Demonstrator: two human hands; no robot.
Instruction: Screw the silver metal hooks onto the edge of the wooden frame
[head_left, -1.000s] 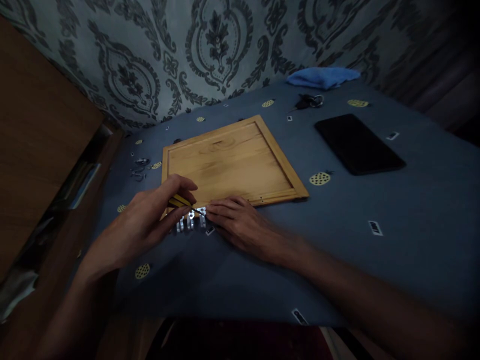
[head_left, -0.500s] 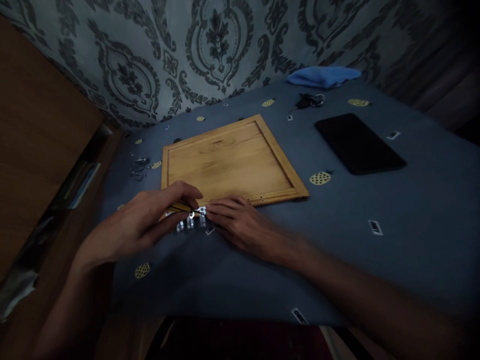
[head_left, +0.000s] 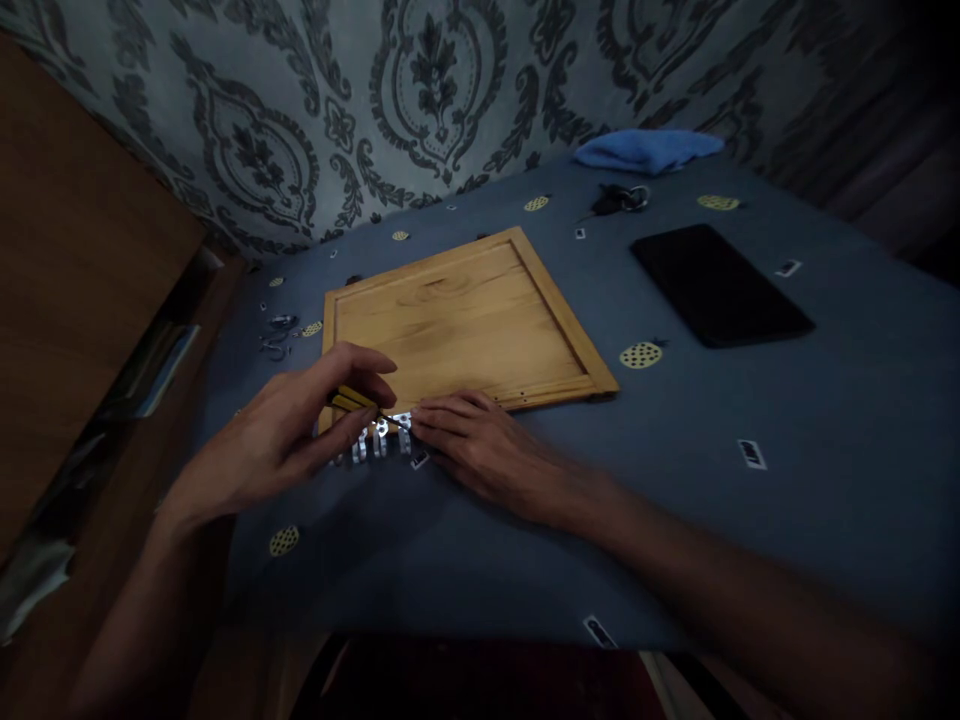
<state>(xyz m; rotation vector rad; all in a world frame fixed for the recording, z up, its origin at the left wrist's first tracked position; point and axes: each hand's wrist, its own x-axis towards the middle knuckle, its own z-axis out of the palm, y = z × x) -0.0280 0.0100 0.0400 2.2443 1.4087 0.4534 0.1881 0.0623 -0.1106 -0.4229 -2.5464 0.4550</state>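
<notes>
Toward the bench's [head_left: 525, 580] left edge, back from its front, the left hand [head_left: 292, 415] pinches a yellow-handled tool [head_left: 352, 399]; too slanted, its tip could skid off the shiny metal hooks [head_left: 381, 438]. They line the framed, honey-brown wooden board's [head_left: 450, 320] near side; the right hand [head_left: 487, 445] presses there, its grip hidden.

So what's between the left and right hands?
Silvery metal pieces along the near edge of the wooden board, plus the dark end of a yellow-handled tool, show there in the head view.
</notes>
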